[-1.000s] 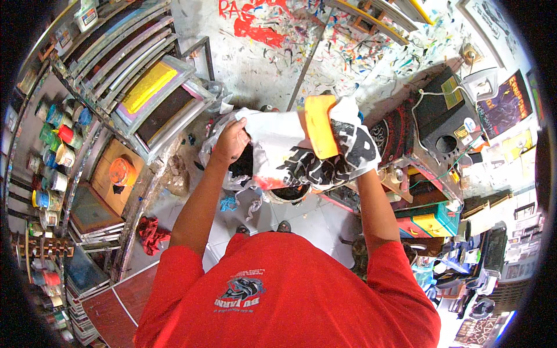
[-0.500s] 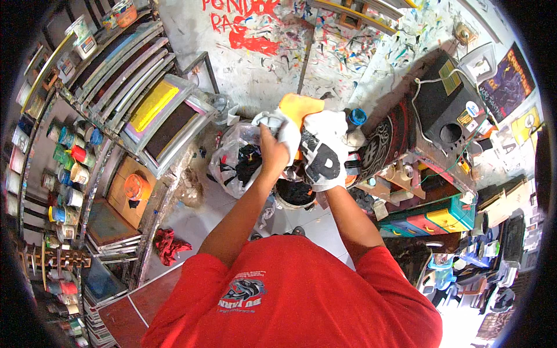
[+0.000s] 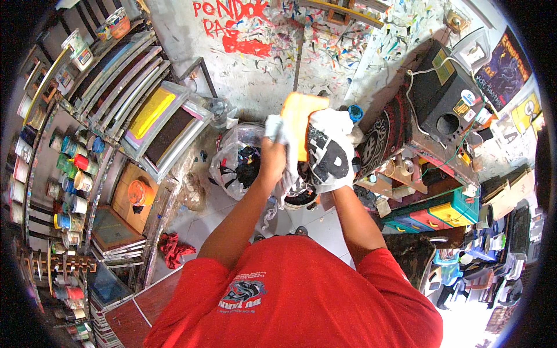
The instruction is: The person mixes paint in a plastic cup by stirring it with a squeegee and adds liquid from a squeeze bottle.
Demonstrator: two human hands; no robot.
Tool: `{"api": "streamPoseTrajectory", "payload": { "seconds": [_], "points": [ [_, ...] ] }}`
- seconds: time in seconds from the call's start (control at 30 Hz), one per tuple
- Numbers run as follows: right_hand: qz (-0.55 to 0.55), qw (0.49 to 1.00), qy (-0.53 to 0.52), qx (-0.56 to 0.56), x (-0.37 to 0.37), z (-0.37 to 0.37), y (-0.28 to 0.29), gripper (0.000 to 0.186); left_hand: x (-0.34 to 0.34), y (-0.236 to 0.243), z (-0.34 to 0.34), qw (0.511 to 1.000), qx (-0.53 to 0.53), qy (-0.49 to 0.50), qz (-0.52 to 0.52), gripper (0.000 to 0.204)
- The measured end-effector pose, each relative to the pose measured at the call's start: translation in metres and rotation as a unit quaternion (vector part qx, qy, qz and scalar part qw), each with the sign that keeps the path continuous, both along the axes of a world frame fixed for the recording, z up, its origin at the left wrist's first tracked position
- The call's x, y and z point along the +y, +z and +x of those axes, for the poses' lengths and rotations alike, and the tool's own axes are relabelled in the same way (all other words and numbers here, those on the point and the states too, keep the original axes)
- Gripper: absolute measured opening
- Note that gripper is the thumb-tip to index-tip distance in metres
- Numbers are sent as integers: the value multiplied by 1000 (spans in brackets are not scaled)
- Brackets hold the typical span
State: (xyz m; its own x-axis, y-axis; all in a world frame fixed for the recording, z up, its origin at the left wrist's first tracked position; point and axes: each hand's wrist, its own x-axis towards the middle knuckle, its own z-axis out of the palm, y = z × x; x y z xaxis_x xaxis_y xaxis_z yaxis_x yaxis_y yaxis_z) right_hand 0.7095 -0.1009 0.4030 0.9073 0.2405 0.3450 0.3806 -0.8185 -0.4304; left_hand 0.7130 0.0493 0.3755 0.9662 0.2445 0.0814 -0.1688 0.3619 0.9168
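Holding a light grey cloth [image 3: 276, 129] with fingers closed around it, the person's left hand [image 3: 271, 161] is near the middle of the frame. The right forearm [image 3: 358, 219] rises to a white cloth with black print [image 3: 329, 153], right of centre; this cloth covers the hand, so its grip cannot be told. Between these 2 cloths stands out an orange-yellow piece [image 3: 299, 119]. Left of the left hand is 1 clear plastic bag [image 3: 228, 187] containing dark things, and below the cloths, 1 bucket [image 3: 300, 206]. 1 red cloth [image 3: 175, 249] lies at lower left.
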Motion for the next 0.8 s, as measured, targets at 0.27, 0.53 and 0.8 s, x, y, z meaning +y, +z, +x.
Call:
{"api": "streamPoseTrajectory", "payload": {
  "seconds": [0.27,0.53,0.8],
  "points": [
    [-8,1000,13,25,-22,-10,8,42,7,22,28,976,-45,39,209,25],
    [-57,998,-15,18,-16,-28,7,40,-13,12,5,995,89,17,-44,23],
    [-98,994,-43,8,-6,-40,6,38,1,0,-24,953,-115,19,280,15]
  ]
}}
